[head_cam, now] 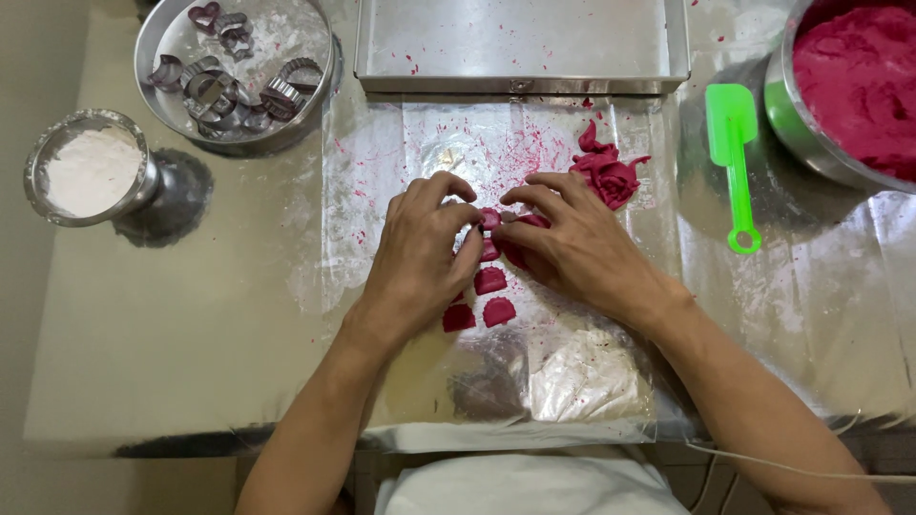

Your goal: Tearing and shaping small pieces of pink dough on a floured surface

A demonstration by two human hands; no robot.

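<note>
Where hands meet, scalloped magenta dough pieces

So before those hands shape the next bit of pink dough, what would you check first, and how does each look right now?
1. Left hand and right hand both on the small piece of dark pink dough: ok.
2. Cut pink dough shapes lie apart from the fingers: ok.
3. Crumpled heap of pink dough scraps within reach: ok.
4. Round metal tin of white flour uncovered: ok.
5. Whether a metal cutter sits between the fingers: cannot tell.
6. Clear plastic sheet flat: ok.
</note>
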